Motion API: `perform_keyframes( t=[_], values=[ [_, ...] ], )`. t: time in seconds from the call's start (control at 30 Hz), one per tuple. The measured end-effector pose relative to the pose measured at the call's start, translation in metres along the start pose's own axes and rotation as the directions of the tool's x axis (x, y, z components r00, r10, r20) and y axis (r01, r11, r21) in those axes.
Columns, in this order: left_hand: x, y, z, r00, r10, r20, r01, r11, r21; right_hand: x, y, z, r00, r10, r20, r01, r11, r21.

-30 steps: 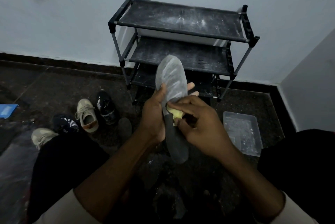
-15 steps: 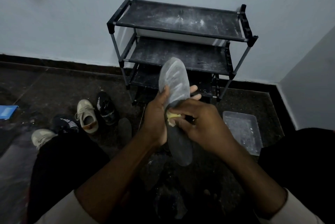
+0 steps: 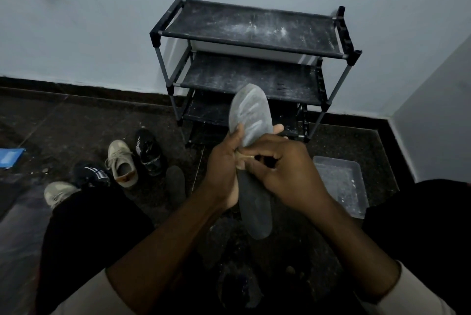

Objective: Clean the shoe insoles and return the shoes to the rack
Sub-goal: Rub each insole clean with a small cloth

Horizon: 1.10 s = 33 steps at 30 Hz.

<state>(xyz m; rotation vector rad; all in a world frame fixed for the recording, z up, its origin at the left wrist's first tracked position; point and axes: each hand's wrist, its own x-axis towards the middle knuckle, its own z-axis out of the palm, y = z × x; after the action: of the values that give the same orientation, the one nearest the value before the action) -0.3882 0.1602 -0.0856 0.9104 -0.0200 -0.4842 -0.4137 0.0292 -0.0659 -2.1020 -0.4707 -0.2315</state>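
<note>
held insole point(image 3: 251, 113): I see it upright in front of the rack, toe end at 12 o'clock and heel end at 6. The upper half is streaked with pale grey dust; the lower half is dark.
left hand point(image 3: 223, 169): grasping the held insole at its waist from the 9 o'clock side. The thumb lies over the face, and fingertips show past the far edge at 3 o'clock.
right hand point(image 3: 285, 172): fingers curled, coming in from 3 o'clock. It pinches the yellow pad against the face of the held insole.
yellow pad point(image 3: 241, 158): small and mostly hidden between the two hands. I cannot tell whether it is sponge or cloth.
shoe rack point(image 3: 249, 45): black, three tiers, against the wall at 12 o'clock from the hands. White powder is smeared on the top and middle shelves.
plastic tray point(image 3: 339, 179): clear, on the floor at 3 o'clock from the hands, with white flecks inside.
beige shoe point(image 3: 121, 161): on the floor at 9 o'clock from the hands, opening toward me.
striped black shoe point(image 3: 149, 151): just beside the beige shoe, on its 3 o'clock side.
second black shoe point(image 3: 90, 174): at 8 o'clock from the beige shoe, partly behind my view of a dark trouser leg.
second beige shoe point(image 3: 58, 192): at 8 o'clock from the second black shoe, toe only.
loose insole point(image 3: 175, 182): dark, flat on the floor between the shoes and the left wrist.
blue sheet point(image 3: 10, 158): at the far 9 o'clock edge, on the floor.
</note>
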Motion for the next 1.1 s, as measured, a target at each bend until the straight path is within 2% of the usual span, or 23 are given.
perform_keyframes(
  t=[0.1,0.23,0.37,0.43,0.5,0.57,0.7,0.87,1.1],
  values=[
    [0.000,0.004,-0.004,1.000,0.015,-0.014,-0.015,1.000,-0.010,-0.004,-0.002,-0.002,0.987,0.005,0.163,-0.018,0.997,0.073],
    [0.000,0.000,-0.003,1.000,-0.007,0.016,0.007,1.000,-0.011,0.000,0.002,-0.005,0.996,0.079,0.030,-0.082,0.992,0.098],
    [0.002,0.001,-0.009,1.000,0.009,-0.014,-0.009,1.000,-0.016,-0.003,0.001,-0.002,0.982,0.088,0.165,-0.106,0.989,0.102],
    [0.005,0.005,-0.013,1.000,-0.024,0.004,0.025,0.998,-0.064,-0.002,0.007,-0.004,0.983,0.153,0.098,-0.165,0.978,0.125],
    [0.008,0.007,-0.016,0.999,-0.040,0.029,0.043,0.993,-0.106,0.000,0.013,-0.007,0.973,0.227,0.046,-0.231,0.948,0.220],
    [0.011,0.006,-0.020,0.998,-0.048,0.040,0.053,0.990,-0.131,0.001,0.012,-0.008,0.957,0.287,0.046,-0.287,0.903,0.319],
    [0.010,0.009,-0.019,0.997,-0.031,0.063,0.042,0.984,-0.171,0.000,0.009,-0.007,0.942,0.322,0.093,-0.332,0.856,0.396],
    [0.011,0.023,-0.020,0.998,0.059,0.029,-0.050,0.964,-0.262,-0.001,0.010,-0.010,0.946,0.270,0.179,-0.319,0.871,0.373],
    [0.008,0.021,-0.018,0.999,-0.008,0.040,0.016,0.981,-0.195,0.001,0.007,-0.012,0.928,0.273,0.252,-0.339,0.901,0.271]
  ],
)
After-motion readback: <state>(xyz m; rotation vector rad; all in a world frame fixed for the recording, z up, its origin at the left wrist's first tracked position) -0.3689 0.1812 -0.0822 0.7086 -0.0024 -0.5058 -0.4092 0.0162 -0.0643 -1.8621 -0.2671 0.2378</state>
